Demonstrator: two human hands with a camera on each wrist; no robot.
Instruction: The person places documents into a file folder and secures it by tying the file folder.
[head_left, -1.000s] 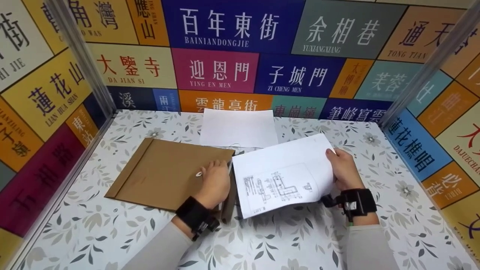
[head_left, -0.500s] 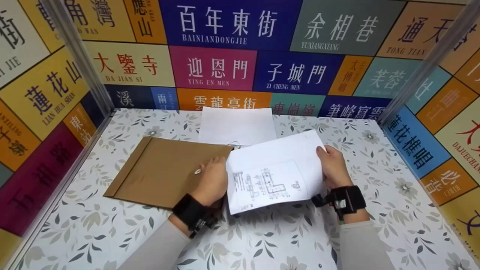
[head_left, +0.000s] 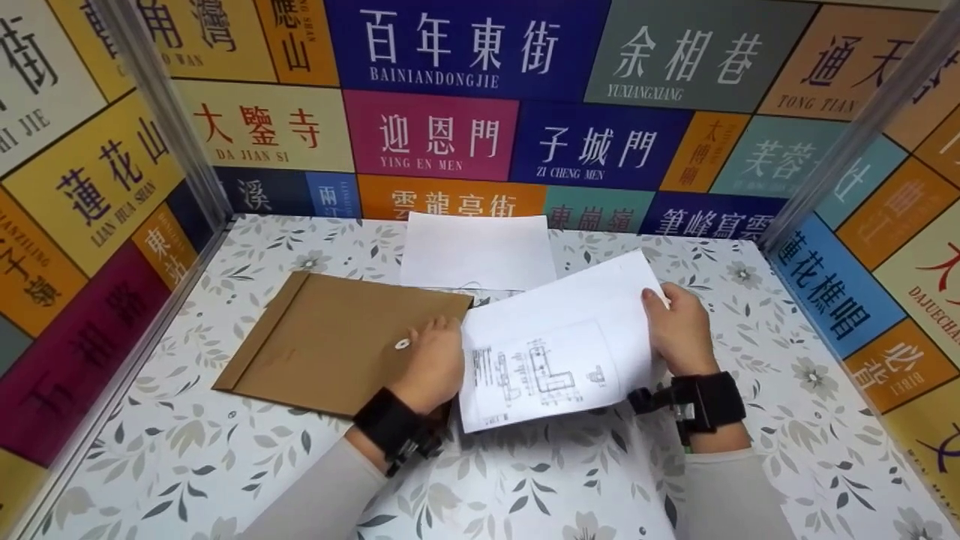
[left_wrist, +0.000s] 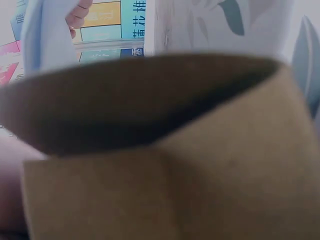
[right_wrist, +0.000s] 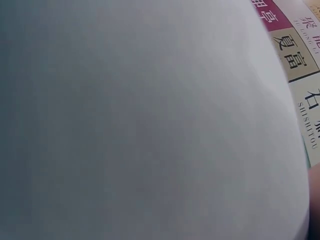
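Observation:
A brown kraft document envelope (head_left: 337, 337) lies at left on the table. My left hand (head_left: 431, 364) grips its right end, fingers on top beside a small white button (head_left: 403, 344); the thumb is hidden. In the left wrist view the envelope (left_wrist: 240, 160) fills the foreground, its mouth gaping. My right hand (head_left: 684, 326) pinches the right edge of white paper (head_left: 555, 300) printed with a technical drawing, thumb on top. The paper's left edge is at the envelope's mouth; whether it is inside cannot be told. The paper's plain underside (right_wrist: 150, 120) fills most of the right wrist view.
A blank white sheet (head_left: 476, 247) lies at the back of the table against the wall. The table has a floral cover (head_left: 300, 480). Panels with coloured street-name signs (head_left: 427, 139) enclose the back and both sides.
The right hand has moved the printed paper slightly left, up to the envelope's mouth, and it now covers the brown flap seen earlier. The left hand stays on the envelope.

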